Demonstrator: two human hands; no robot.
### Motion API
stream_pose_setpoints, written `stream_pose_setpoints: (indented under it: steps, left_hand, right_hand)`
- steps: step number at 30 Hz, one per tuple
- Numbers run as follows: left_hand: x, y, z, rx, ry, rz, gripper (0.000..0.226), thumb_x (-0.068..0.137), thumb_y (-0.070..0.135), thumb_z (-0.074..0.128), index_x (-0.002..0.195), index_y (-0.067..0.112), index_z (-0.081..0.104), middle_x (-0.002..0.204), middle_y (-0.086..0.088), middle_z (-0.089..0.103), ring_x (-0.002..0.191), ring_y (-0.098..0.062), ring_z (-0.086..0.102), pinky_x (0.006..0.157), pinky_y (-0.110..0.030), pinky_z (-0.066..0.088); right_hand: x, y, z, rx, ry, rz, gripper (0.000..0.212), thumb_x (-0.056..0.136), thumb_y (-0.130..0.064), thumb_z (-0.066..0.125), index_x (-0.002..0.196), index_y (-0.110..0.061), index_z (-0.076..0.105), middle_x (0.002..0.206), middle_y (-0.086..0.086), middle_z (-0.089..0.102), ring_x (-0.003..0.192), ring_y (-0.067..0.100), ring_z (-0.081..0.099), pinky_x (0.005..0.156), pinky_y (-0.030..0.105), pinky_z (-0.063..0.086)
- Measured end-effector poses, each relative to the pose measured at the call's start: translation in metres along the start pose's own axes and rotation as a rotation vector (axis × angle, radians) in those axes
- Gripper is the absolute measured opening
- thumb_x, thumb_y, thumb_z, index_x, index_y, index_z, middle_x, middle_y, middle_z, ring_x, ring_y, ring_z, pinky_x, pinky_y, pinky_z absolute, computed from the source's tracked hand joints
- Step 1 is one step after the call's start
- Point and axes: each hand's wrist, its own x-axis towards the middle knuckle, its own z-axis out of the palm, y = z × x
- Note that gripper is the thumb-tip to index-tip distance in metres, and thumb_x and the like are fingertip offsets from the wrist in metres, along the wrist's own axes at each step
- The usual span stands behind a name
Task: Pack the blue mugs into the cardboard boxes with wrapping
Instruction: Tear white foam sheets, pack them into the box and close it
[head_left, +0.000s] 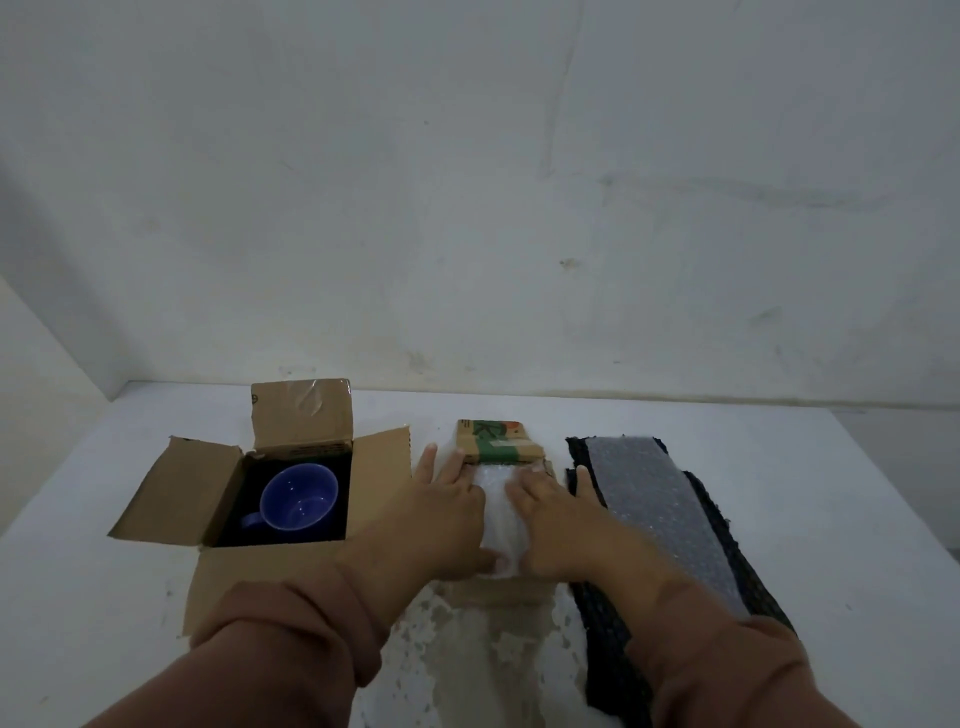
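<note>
A single wide-angle view from the person's head looks forward and steeply down across the white counter (779, 467) toward a bare wall (467, 182) filling the upper half of the frame. Both sleeved forearms enter from the bottom edge, close to the lens.

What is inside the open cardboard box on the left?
One blue mug sits upright in the open cardboard box on dark lining, with no wrapping over it. Under the lining is hidden.
</note>
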Motion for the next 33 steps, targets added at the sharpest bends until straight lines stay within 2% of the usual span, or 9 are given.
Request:
stream_pose_setpoints:
  steps: [6,9,12,14,17,20,24,29,33]
  left_hand:
    - [0.01,0.005,0.005,0.022,0.034,-0.006,0.08,0.086,0.052,0.054,0.141,-0.001,0.032,0.153,-0.018,0.032,0.147,-0.035,0.002,0.118,-0.049,-0.003]
    - [0.008,0.006,0.005,0.017,0.022,-0.007,0.08,0.087,0.05,0.053,0.143,-0.001,0.028,0.154,-0.018,0.028,0.147,-0.035,0.001,0.119,-0.047,0.0]
    - [0.005,0.004,0.005,-0.055,0.055,-0.012,0.074,0.086,0.045,0.056,0.141,0.002,0.032,0.153,-0.016,0.03,0.148,-0.031,0.003,0.12,-0.046,0.003]
    - [0.001,0.006,0.005,-0.146,0.074,-0.025,0.068,0.086,0.038,0.056,0.141,0.006,0.032,0.155,-0.013,0.026,0.148,-0.029,0.003,0.12,-0.044,0.003]
    - [-0.004,0.017,0.004,-0.293,0.108,-0.023,0.06,0.089,0.015,0.048,0.145,0.013,0.026,0.159,-0.008,0.015,0.148,-0.026,0.0,0.12,-0.04,-0.001]
    - [-0.009,0.033,0.001,-0.438,0.129,0.029,0.059,0.09,0.009,0.044,0.146,0.019,0.027,0.158,-0.004,0.017,0.148,-0.02,0.006,0.119,-0.036,-0.001]
    - [-0.014,0.055,-0.002,-0.623,0.16,0.078,0.046,0.095,0.013,0.043,0.14,0.02,0.038,0.151,0.0,0.032,0.14,-0.016,0.025,0.113,-0.027,0.02]
    - [-0.014,0.076,-0.003,-0.783,0.184,0.034,0.036,0.094,0.015,0.045,0.129,0.021,0.051,0.134,0.0,0.047,0.126,-0.015,0.04,0.099,-0.019,0.03]
    - [-0.015,0.085,-0.007,-0.877,0.139,-0.025,0.033,0.096,0.016,0.046,0.128,0.019,0.054,0.131,-0.002,0.049,0.118,-0.015,0.048,0.094,-0.021,0.04]
  right_hand:
    - [0.014,-0.008,0.004,0.041,0.005,0.038,0.093,0.082,-0.053,0.054,0.15,-0.019,0.001,0.159,0.006,0.002,0.147,0.024,0.001,0.111,0.066,-0.006]
    - [0.013,-0.005,0.007,0.152,0.045,0.006,0.092,0.082,-0.049,0.059,0.15,-0.016,0.006,0.158,0.006,0.006,0.146,0.025,0.006,0.116,0.056,0.005]
    - [0.003,0.007,0.018,0.754,0.251,-0.03,0.062,0.082,-0.013,0.062,0.141,-0.013,0.041,0.151,0.005,0.031,0.139,0.02,0.028,0.111,0.027,0.027]
    - [-0.01,0.022,0.035,0.999,0.528,0.158,0.036,0.083,-0.002,0.057,0.117,-0.012,0.063,0.125,0.005,0.056,0.115,0.018,0.051,0.098,0.026,0.041]
    - [-0.034,0.048,0.068,0.789,0.48,0.522,0.01,0.086,-0.008,0.053,0.078,-0.011,0.059,0.083,0.002,0.055,0.079,0.015,0.051,0.072,0.025,0.046]
    - [-0.056,0.057,0.091,0.56,0.353,0.59,0.013,0.088,-0.012,0.054,0.077,-0.006,0.059,0.062,-0.008,0.034,0.07,0.014,0.047,0.06,0.023,0.04]
    - [-0.056,0.06,0.106,0.538,0.39,0.667,0.035,0.09,-0.012,0.051,0.056,-0.015,0.046,0.07,-0.005,0.048,0.07,0.015,0.051,0.069,0.023,0.046]
    - [-0.056,0.074,0.11,0.654,0.32,0.617,0.031,0.09,-0.017,0.053,0.061,-0.01,0.061,0.066,-0.001,0.055,0.064,0.014,0.052,0.073,0.025,0.051]
    - [-0.06,0.066,0.113,0.46,0.286,0.543,0.023,0.089,-0.018,0.051,0.106,-0.009,0.062,0.114,0.007,0.056,0.101,0.017,0.056,0.086,0.021,0.043]
